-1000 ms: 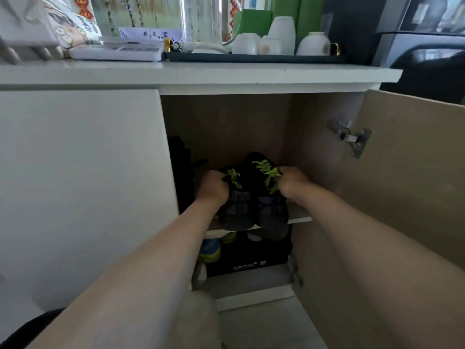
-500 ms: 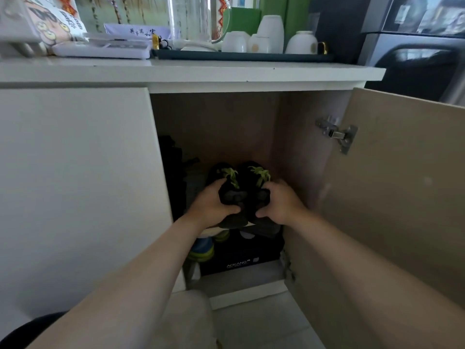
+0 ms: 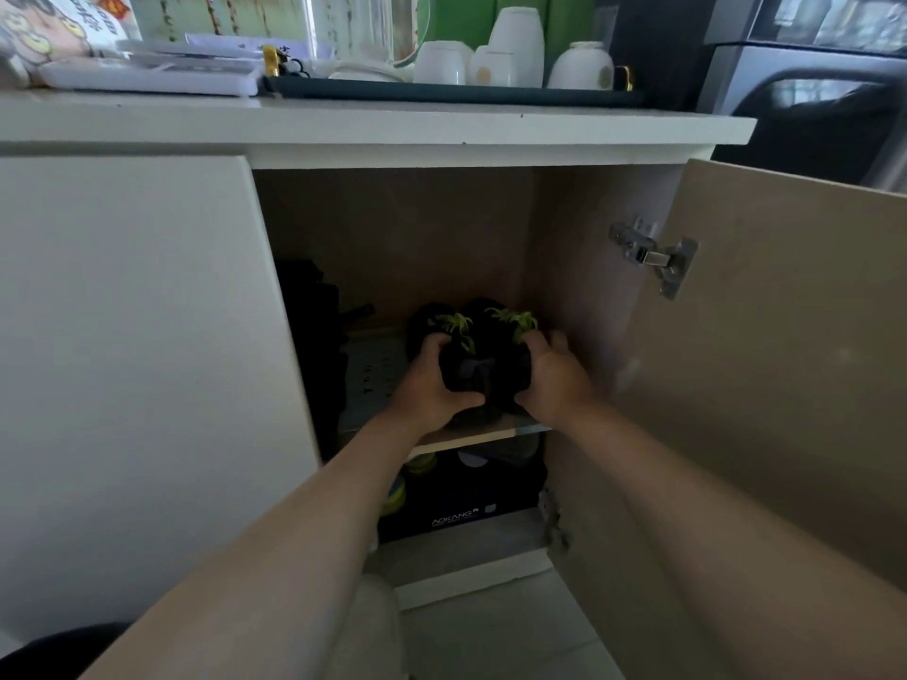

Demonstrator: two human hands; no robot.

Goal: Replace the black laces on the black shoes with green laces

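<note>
While black shoes (image 3: 483, 380) with green laces (image 3: 456, 326) sit on shelf (image 3: 491, 436) | left hand (image 3: 432, 390) grip: curled round them | right hand (image 3: 552, 380) grip: likewise

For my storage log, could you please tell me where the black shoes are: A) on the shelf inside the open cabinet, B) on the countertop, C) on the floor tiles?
A: the black shoes sit on the cabinet shelf above the shoebox, gripped by left hand and right hand.

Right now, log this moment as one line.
black shoes: side by side on cabinet shelf | green laces: in both | left hand: grips black shoes | right hand: grips black shoes | door: open
</note>
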